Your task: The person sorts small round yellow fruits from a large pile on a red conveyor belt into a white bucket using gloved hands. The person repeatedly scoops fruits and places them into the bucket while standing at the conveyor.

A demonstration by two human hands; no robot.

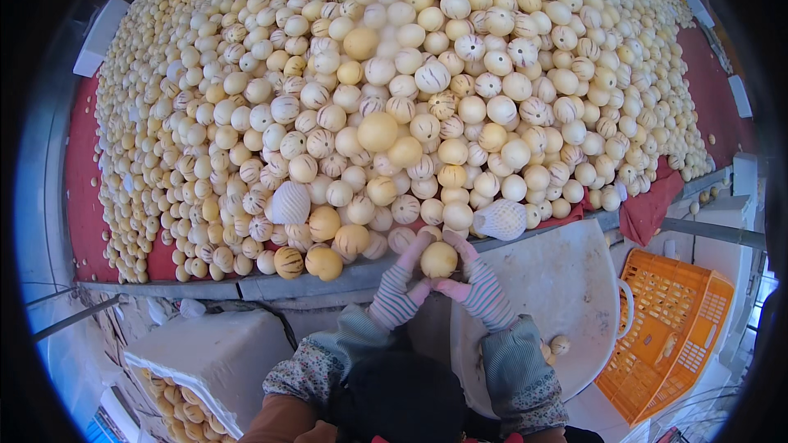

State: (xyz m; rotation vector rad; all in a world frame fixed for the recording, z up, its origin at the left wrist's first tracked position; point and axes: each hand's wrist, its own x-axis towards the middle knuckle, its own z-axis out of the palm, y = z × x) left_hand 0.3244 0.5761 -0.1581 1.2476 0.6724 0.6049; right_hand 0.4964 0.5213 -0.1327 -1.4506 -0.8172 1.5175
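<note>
Between both hands I hold a pale yellow pepino melon [439,260] at the front edge of a huge heap of the same fruit. My left hand [400,288], in a pink glove with a striped cuff, cups its left side. Around its right side curve the gloved fingers of my right hand [479,286]. Just beyond my fingertips lie cream-coloured pepino melons [406,209], many with purple streaks. A fruit in a white foam net [502,219] rests on the heap to the right of my hands. Another white foam net [291,203] lies farther left.
A large white plastic tub [548,283] with a few fruits stands at my right, beside an orange plastic crate [668,332]. At my left, a tilted white foam box [209,344] holds more fruit. Red cloth [86,197] lies under the heap, along the grey table edge [289,286].
</note>
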